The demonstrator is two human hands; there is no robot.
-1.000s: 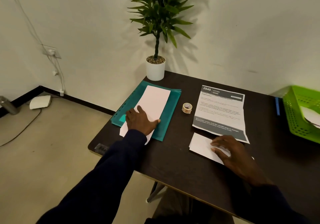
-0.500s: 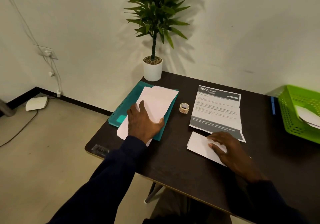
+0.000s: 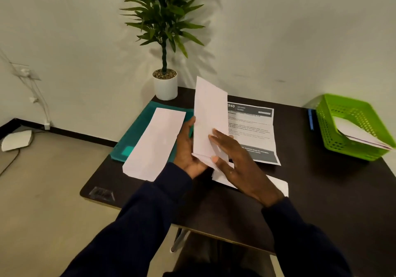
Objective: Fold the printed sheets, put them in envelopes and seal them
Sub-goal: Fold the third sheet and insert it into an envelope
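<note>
My left hand (image 3: 186, 150) holds a long white envelope (image 3: 210, 113) upright above the table, gripping it at its lower left edge. My right hand (image 3: 237, 161) rests its fingers against the envelope's lower front, thumb at the bottom edge. Beneath my right hand a folded white sheet (image 3: 276, 185) lies on the table. A printed sheet (image 3: 257, 131) with creases lies flat behind it, partly hidden by the raised envelope. Another white envelope (image 3: 154, 146) lies on the teal folder (image 3: 132, 135) at the left.
A potted plant (image 3: 165, 83) stands at the table's back edge by the wall. A green mesh basket (image 3: 351, 126) holding white paper sits at the right, with a blue pen (image 3: 310, 119) beside it. The dark table (image 3: 225, 208) ends just before my body.
My left hand lifted one envelope off the stack on the folder and brought it upright to the middle. My right hand left the folded sheet and came up against the envelope.
</note>
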